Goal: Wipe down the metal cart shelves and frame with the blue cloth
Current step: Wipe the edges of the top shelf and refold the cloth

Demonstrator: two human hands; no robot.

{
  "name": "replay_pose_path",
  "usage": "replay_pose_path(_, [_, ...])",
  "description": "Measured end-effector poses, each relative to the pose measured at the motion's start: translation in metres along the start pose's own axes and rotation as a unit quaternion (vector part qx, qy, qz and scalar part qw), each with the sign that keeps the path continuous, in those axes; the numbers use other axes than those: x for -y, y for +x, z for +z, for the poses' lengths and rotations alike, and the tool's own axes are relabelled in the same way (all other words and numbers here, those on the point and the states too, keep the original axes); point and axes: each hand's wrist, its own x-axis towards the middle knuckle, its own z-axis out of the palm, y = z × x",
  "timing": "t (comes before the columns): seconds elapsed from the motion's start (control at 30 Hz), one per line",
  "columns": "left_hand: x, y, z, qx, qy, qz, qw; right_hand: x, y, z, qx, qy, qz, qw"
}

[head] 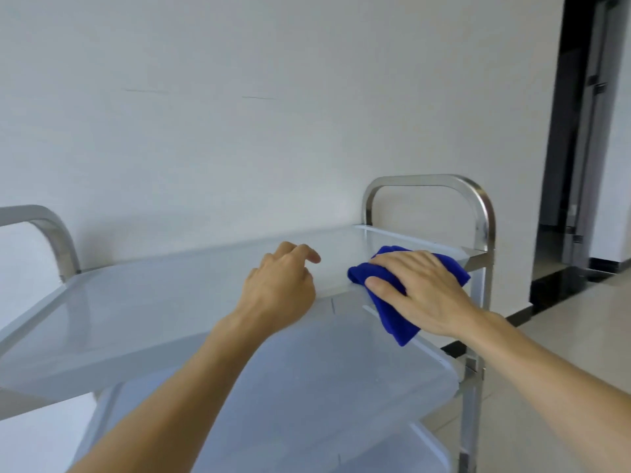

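A shiny metal cart stands against a white wall; its top shelf (pixel 143 302) fills the middle of the view. The blue cloth (pixel 392 319) is bunched over the shelf's near rim at the right end. My right hand (pixel 420 288) lies flat on the cloth with fingers spread and straight, pressing it down. My left hand (pixel 280 285) rests on the near rim at the shelf's middle, fingers loosely bent and holding nothing. A lower shelf (pixel 324 387) shows below the top one.
A curved metal handle (pixel 478 206) rises at the cart's right end and another handle (pixel 51 230) at the left end. The right frame post (pixel 473 404) runs down to the tiled floor. A dark doorway (pixel 580 131) opens at the far right.
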Motion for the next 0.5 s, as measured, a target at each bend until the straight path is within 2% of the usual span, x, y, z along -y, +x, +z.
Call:
replay_pose_path(0.3, [-0.002,0.026,0.024,0.018,0.111,-0.032,0.993,0.001,-0.006,0.011,-0.038,-0.040,0.005,0.998])
replay_pose_path(0.4, [-0.001,0.020,0.033,0.011,0.090,-0.043,0.995,0.002,-0.002,0.018,-0.065,-0.035,-0.024,0.997])
replay_pose_path(0.5, [-0.004,0.017,0.031,0.001,0.097,-0.054,0.994,-0.016,-0.001,0.026,-0.120,-0.009,-0.102,0.988])
